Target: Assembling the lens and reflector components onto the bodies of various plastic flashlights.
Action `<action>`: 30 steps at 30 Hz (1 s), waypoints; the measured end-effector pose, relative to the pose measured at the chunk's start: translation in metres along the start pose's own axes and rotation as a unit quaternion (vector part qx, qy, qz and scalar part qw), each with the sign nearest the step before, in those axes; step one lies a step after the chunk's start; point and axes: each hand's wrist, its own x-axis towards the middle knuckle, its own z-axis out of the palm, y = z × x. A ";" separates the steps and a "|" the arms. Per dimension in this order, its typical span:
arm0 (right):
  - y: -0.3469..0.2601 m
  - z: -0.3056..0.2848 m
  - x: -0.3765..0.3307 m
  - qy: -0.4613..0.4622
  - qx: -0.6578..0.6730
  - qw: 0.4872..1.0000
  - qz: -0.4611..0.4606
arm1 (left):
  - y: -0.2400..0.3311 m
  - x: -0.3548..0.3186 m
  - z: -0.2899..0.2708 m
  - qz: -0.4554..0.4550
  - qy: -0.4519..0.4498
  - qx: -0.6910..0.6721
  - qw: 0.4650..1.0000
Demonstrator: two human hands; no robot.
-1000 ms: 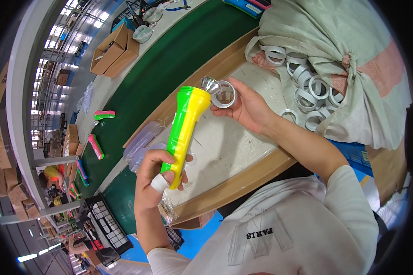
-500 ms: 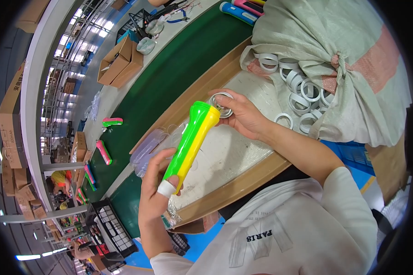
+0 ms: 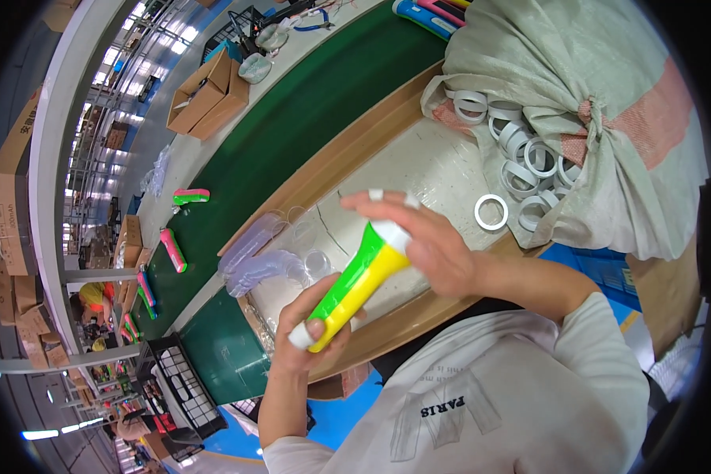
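A green and yellow flashlight (image 3: 355,288) lies slantwise in my left hand (image 3: 300,332), whose fingers and thumb wrap round its narrow end by the white tail cap (image 3: 301,336). A white ring (image 3: 391,234) sits on the flashlight's wide head. Against that ring rests my right hand (image 3: 430,237), its palm side over the head and its fingers stretched out past it. White bands are wrapped round two of those fingers. The hand hides part of the ring.
Several white rings (image 3: 540,158) spill from a woven sack (image 3: 608,118) at the right; one loose ring (image 3: 491,212) lies apart. Clear plastic pieces (image 3: 265,268) lie in the cardboard-edged tray (image 3: 387,174). Beyond runs a green belt (image 3: 292,126) carrying several flashlights (image 3: 174,251).
The ring has gone from my right fingers onto the flashlight's head, and that hand has flattened over it. My left hand and the flashlight have moved down and to the right.
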 end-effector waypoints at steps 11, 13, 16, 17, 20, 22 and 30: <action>0.010 -0.016 -0.001 0.011 0.097 0.958 0.270 | -0.012 0.014 0.000 0.233 0.064 0.530 0.813; 0.005 -0.015 -0.008 -0.043 -0.029 0.995 0.081 | -0.008 0.011 0.007 0.171 0.010 0.411 0.895; 0.047 -0.019 0.000 0.078 0.181 0.896 0.397 | -0.014 0.038 0.026 0.253 0.054 0.703 0.662; 0.054 -0.019 -0.002 0.105 0.228 0.853 0.458 | -0.022 0.042 0.027 0.233 0.057 0.726 0.644; 0.048 -0.026 0.010 0.029 0.210 0.875 0.435 | -0.037 0.043 0.013 0.301 0.090 0.719 0.619; 0.028 -0.028 0.015 0.024 0.229 0.877 0.422 | -0.044 0.038 0.006 0.296 0.119 0.594 0.738; 0.018 -0.009 -0.014 0.106 0.434 0.831 0.331 | -0.082 0.021 0.045 -0.016 0.023 -0.213 0.977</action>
